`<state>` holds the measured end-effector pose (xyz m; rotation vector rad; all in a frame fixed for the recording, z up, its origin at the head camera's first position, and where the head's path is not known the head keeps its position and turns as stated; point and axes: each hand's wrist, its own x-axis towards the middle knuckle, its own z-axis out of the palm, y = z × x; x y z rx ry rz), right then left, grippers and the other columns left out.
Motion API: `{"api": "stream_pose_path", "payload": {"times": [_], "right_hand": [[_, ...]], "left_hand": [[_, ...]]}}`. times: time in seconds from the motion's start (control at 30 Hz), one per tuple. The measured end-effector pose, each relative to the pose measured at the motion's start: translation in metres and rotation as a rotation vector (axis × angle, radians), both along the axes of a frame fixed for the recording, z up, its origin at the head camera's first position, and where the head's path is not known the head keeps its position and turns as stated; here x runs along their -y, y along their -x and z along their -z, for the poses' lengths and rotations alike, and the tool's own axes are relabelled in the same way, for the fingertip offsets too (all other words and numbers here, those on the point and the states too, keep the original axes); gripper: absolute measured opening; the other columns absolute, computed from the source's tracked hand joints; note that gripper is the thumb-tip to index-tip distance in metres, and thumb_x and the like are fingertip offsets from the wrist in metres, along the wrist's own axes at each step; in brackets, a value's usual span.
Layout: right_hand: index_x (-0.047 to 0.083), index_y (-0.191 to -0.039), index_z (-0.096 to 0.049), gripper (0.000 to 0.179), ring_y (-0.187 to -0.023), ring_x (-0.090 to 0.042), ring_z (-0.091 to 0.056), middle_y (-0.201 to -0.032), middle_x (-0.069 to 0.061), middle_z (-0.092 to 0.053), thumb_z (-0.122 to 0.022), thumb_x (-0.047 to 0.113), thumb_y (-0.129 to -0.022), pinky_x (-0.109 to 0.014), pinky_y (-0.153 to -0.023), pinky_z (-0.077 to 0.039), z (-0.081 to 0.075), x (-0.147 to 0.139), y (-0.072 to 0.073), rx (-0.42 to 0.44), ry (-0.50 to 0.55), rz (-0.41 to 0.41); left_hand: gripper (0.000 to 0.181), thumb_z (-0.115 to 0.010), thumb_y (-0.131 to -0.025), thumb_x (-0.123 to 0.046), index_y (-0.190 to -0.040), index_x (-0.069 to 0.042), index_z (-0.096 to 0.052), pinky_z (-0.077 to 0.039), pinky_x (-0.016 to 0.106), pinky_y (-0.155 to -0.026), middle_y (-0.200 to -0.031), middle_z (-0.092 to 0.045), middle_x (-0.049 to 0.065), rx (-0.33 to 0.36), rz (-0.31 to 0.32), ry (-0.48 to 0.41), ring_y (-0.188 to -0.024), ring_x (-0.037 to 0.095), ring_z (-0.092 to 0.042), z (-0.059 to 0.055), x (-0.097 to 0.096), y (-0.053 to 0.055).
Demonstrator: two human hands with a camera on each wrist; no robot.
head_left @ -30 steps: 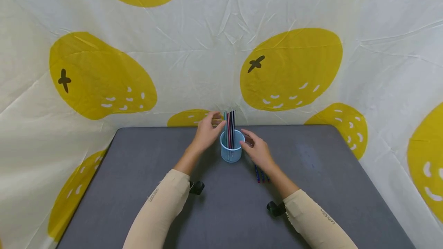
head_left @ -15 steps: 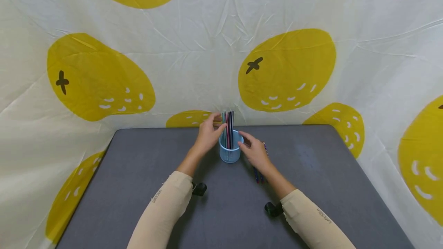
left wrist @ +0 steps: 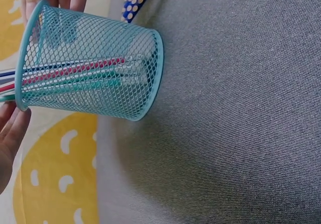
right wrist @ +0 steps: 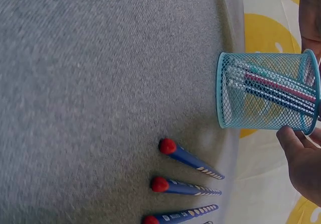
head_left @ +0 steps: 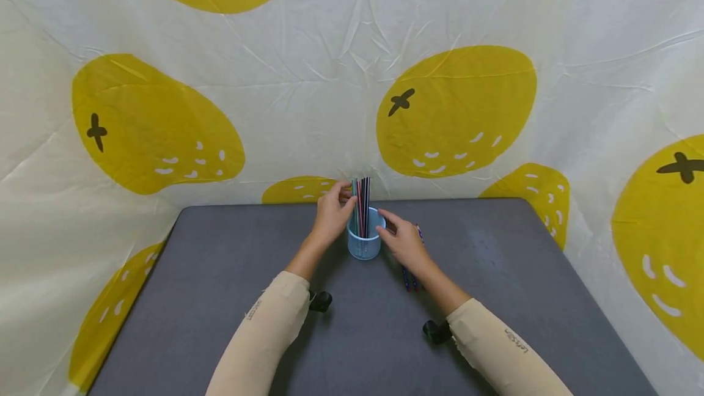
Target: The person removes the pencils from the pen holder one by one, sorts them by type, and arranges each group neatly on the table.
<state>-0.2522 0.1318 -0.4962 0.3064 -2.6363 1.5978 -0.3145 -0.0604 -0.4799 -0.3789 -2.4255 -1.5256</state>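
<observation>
place: booth-like, wider room type unclear | yellow-patterned cloth (head_left: 308, 47) behind and beside | grey table (head_left: 374, 335)

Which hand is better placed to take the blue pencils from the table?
Probably the right hand: the blue pencils lie nearer it, while the mesh cup stands between them and the left hand.

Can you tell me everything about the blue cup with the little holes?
The light-blue cup is round, with a see-through mesh wall that looks like metal and solid bands around its rim and base. It stands upright on the grey table. Thin pencil-like sticks, green, red and dark blue, stand inside and poke out of the top. The right hand curves around its side near the rim. The left hand is close opposite, but I can't tell whether it touches.
</observation>
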Motion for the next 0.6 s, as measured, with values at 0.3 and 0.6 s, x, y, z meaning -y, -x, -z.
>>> {"api": "stream_pose_path", "payload": {"times": [0.3, 0.6], "right_hand": [[-0.001, -0.147, -0.054, 0.046, -0.13, -0.035, -0.062, -0.141, -0.023, -0.062, -0.063, 0.012, -0.104, -0.048, -0.107, -0.053, -0.0039, -0.0012, -0.0014, -0.005, -0.055, -0.001], [0.0, -0.148, -0.052, 0.048, -0.128, -0.035, -0.063, -0.139, -0.023, -0.064, -0.063, 0.015, -0.104, -0.049, -0.105, -0.055, -0.0078, -0.0003, -0.0012, 0.007, -0.098, -0.006]], "left_hand": [[0.03, -0.071, -0.096, -0.007, -0.124, 0.001, -0.065, -0.064, 0.042, -0.082, -0.098, -0.075, 0.018, 0.005, -0.008, -0.001, -0.09, 0.03, -0.073, -0.0007, -0.0012, -0.0004], [0.025, -0.071, -0.096, -0.007, -0.119, 0.002, -0.067, -0.063, 0.041, -0.081, -0.096, -0.074, 0.016, 0.016, -0.017, 0.044, -0.09, 0.028, -0.071, -0.001, -0.0016, -0.0001]]}}
